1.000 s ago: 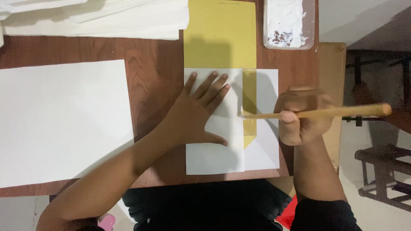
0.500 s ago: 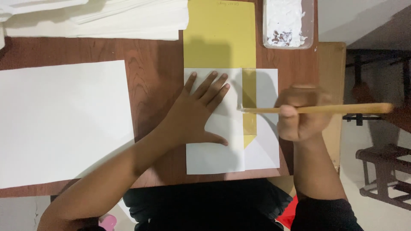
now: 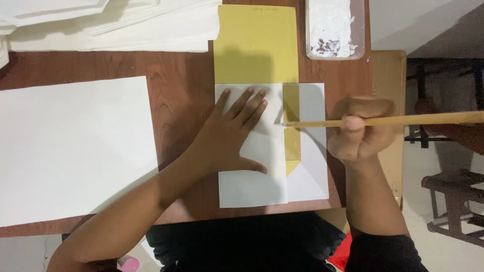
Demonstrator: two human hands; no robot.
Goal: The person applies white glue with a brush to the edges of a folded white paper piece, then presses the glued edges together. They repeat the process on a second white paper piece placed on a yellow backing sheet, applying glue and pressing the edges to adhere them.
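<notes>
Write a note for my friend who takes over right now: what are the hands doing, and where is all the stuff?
Left hand: flat, fingers spread, pressing down the white sheet.
Right hand: fist closed on a long wooden stick; its tip touches the yellow strip showing between the white sheets.
The yellow paper sticks out above; the tray of white paste sits at the top right.
Done: paper layered, stick tip at the strip.
Left: cannot tell how much of the strip is pasted.
A large white sheet lies at the left.
</notes>
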